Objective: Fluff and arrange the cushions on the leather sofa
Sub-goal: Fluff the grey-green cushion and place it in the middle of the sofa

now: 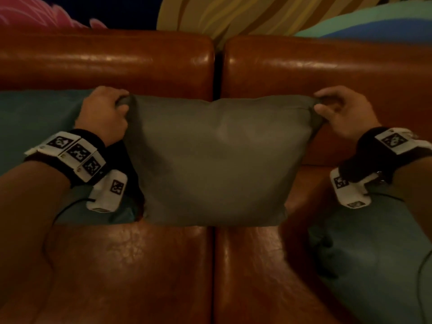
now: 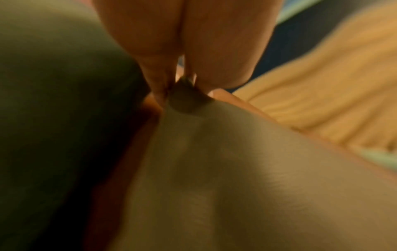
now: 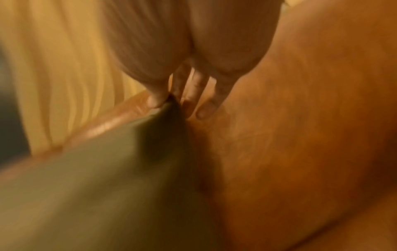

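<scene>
Near you at 5 o'clock lies a teal cushion (image 1: 374, 265). Your left hand (image 1: 102, 113) and right hand (image 1: 343, 111) pinch the top corners of the grey-green cushion (image 1: 215, 160), which stands on the leather sofa (image 1: 131, 265) seat at centre. Another teal cushion (image 1: 35, 127) sits at 9 o'clock. Risk, likely: such thin corner pinches slip, so it flops forward.

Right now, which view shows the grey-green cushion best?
The head view: the whole grey-green cushion shows, standing on the leather sofa, left hand and right hand pinching its top corners. Each wrist view shows only one blurred pinched corner.
</scene>
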`<state>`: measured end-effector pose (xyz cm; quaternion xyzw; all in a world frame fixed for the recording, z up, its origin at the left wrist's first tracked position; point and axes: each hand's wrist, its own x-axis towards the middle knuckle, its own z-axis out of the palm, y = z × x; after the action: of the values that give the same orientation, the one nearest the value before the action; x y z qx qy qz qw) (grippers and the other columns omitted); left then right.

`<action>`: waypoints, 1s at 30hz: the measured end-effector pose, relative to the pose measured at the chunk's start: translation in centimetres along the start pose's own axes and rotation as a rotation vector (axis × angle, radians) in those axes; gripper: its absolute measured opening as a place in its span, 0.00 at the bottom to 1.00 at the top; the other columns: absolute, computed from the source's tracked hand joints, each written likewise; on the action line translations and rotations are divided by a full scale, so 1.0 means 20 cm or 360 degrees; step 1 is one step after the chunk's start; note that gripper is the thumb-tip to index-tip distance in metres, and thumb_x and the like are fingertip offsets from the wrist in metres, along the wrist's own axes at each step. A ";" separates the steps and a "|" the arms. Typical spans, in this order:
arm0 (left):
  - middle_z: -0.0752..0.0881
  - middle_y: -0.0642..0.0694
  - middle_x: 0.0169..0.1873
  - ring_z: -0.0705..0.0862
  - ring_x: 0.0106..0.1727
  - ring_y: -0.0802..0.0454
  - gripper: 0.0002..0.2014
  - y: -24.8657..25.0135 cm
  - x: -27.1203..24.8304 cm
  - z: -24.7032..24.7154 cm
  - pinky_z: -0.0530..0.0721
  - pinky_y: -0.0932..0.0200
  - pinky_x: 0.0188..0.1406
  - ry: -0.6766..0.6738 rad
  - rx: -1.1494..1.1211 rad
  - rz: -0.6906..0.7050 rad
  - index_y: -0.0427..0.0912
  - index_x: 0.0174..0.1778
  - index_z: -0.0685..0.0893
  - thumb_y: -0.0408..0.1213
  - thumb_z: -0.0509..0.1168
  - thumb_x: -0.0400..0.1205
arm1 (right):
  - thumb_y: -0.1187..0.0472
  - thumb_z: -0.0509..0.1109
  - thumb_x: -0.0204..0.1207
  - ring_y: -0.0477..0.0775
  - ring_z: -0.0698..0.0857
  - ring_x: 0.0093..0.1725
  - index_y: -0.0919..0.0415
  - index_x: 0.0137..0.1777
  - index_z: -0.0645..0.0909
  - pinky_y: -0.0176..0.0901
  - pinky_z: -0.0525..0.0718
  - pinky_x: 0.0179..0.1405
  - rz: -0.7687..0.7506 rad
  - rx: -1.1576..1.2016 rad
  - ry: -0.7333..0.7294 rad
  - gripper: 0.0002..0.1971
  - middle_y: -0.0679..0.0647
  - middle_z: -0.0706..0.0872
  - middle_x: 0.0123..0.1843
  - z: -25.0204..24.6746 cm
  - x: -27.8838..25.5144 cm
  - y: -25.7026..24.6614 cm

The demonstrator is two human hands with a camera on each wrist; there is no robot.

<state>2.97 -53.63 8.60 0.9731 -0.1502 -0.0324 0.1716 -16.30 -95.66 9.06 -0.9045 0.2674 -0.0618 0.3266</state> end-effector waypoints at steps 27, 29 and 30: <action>0.85 0.30 0.58 0.82 0.59 0.31 0.33 -0.05 0.01 -0.04 0.78 0.38 0.62 -0.0066 0.0559 0.0374 0.39 0.62 0.80 0.59 0.38 0.83 | 0.31 0.38 0.81 0.60 0.70 0.79 0.56 0.76 0.70 0.66 0.62 0.78 -0.0451 -0.1323 -0.0237 0.38 0.58 0.75 0.79 0.03 -0.07 -0.10; 0.85 0.29 0.54 0.82 0.55 0.30 0.31 0.04 0.01 -0.04 0.79 0.38 0.59 0.0050 0.0599 0.0428 0.37 0.58 0.81 0.56 0.41 0.84 | 0.34 0.41 0.83 0.61 0.72 0.78 0.58 0.75 0.71 0.67 0.62 0.78 -0.0436 -0.1231 -0.0161 0.35 0.61 0.76 0.77 0.01 -0.06 -0.16; 0.85 0.31 0.56 0.82 0.57 0.32 0.29 0.16 0.01 0.01 0.78 0.40 0.61 0.0089 0.0591 0.0552 0.38 0.61 0.81 0.55 0.43 0.84 | 0.34 0.42 0.83 0.61 0.71 0.79 0.58 0.77 0.70 0.66 0.61 0.79 -0.0522 -0.1165 -0.0168 0.35 0.61 0.75 0.78 0.07 -0.07 -0.25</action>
<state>2.15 -56.59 9.58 0.9481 -0.3135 0.0525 -0.0029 -14.79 -90.92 11.18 -0.9936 0.1067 0.0326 -0.0180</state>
